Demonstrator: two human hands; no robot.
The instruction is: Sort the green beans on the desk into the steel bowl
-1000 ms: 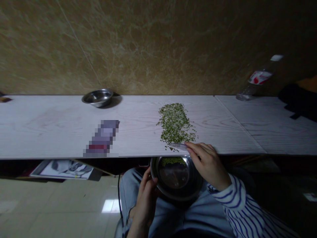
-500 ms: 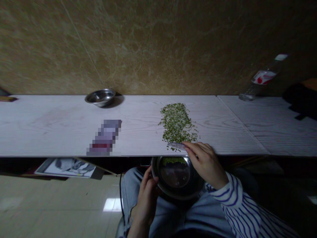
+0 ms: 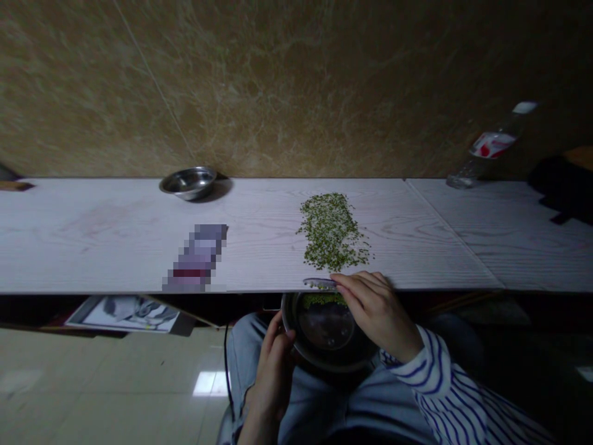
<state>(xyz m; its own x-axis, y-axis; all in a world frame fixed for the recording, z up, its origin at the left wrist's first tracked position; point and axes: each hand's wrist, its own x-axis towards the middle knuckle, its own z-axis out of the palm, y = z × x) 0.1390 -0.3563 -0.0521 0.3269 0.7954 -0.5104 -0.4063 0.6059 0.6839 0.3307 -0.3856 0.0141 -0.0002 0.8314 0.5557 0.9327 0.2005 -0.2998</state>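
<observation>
The wall is the largest thing, and below it the worktop runs from 9 to 3 o'clock; taking the patch of beans on it as the clock's centre, the basin lies at 6 o'clock, on the lap, its far rim tucked close under the worktop's front edge. A bottle stands at 2 o'clock and a bowl between 9 and 10, both well apart from the patch. Of the hands, the left hand, at 7 o'clock, is partly curled, thumb over the basin's rim, fingers mostly hidden; the right hand, at 5 o'clock, is nearly closed, thumb and fingers pinching one end of a thin strip. The strip points to 9 o'clock, near the front edge, with a few beans along its near side. The beans themselves are smallest, spread over the worktop, with more gathered inside the basin towards 12. The step in hand looks like drawing beans over the edge into the basin. To do it well, the strip should lie flat and low so none slip beneath, each stroke short, slow and straight to 6 o'clock, while the left hand holds the rim snug under the edge; strays at 4 o'clock probably want nudging inward first.
</observation>
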